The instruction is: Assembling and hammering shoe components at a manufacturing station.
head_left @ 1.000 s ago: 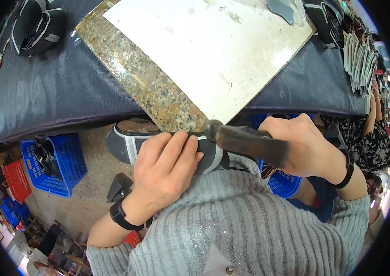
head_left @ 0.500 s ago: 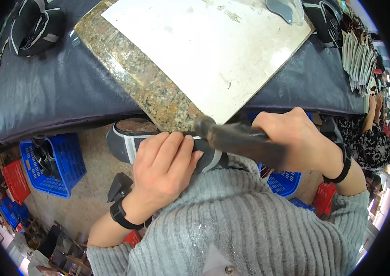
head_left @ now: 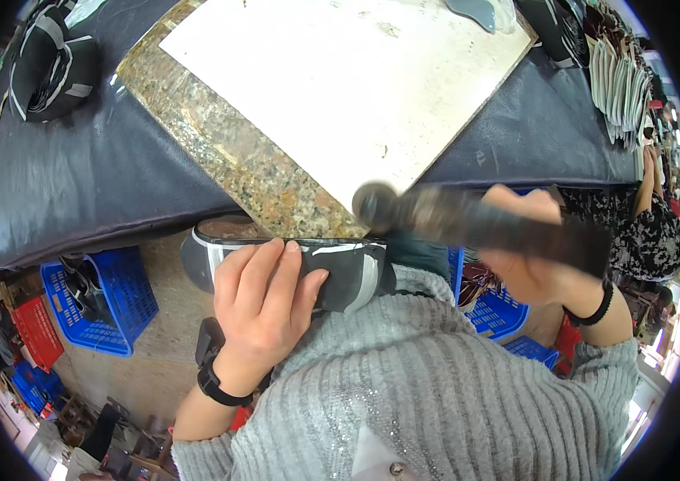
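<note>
A black shoe upper (head_left: pixel 341 280) with pale grey strips hangs against the near corner of the granite slab (head_left: pixel 219 156). My left hand (head_left: pixel 264 301) grips it, fingers laid over its top edge and thumb to the right. In my right hand (head_left: pixel 528 256) is a dark hammer (head_left: pixel 468 223), blurred by motion. Its round head is over the slab's near corner, above the right end of the upper's edge. The hammer covers part of my right fingers. Whether its head touches anything, I cannot tell.
A white board (head_left: pixel 316 96) lies on the slab, with a grey-blue flat tool (head_left: pixel 474 11) at its far edge. Black rolled pieces (head_left: pixel 51 68) sit far left; stacked pale pieces (head_left: pixel 620 88) far right. Blue baskets (head_left: pixel 103 301) stand below the dark padded table (head_left: pixel 67 176). Another person (head_left: pixel 640 240) sits at right.
My left hand has shifted left along the upper, baring more of its right part. The hammer and my right hand have moved right, and the view has shifted slightly.
</note>
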Available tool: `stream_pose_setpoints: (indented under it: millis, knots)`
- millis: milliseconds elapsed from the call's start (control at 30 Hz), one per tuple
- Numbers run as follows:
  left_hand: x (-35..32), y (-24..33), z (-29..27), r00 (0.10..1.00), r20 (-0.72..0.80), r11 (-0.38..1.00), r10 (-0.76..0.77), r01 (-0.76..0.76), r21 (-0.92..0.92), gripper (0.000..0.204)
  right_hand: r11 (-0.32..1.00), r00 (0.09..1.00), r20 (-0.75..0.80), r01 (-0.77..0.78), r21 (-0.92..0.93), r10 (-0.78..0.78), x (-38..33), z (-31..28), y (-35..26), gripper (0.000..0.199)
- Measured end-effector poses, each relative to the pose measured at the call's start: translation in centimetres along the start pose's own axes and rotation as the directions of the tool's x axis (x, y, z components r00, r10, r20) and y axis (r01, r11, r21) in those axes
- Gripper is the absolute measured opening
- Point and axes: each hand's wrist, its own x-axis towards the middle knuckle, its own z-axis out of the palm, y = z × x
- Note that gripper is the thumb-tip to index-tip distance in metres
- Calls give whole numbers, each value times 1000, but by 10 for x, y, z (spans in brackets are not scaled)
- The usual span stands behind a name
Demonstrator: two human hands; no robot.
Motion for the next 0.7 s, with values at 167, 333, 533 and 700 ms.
stream_pose_setpoints:
  millis: [167, 333, 533, 700]
  knots:
    - [19, -1, -11, 993, 110, 998, -46, 50, -31, 56, 983, 1000, 4, -18, -183, 19, -6, 9, 0, 16]
    - [32, -2, -22, 936, 232, 955, -267, 289, -66, 68, 965, 968, -124, 194, -174, -217, 2, 19, 15, 16]
    - [7, -23, -18, 718, 356, 609, -598, 696, -382, 56, 976, 998, 55, -2, -217, 14, 16, 25, 17, 17]
    - [15, -40, -25, 784, 503, 690, -362, 589, -420, 24, 939, 980, 107, 191, -288, -167, 33, 22, 2, 25]
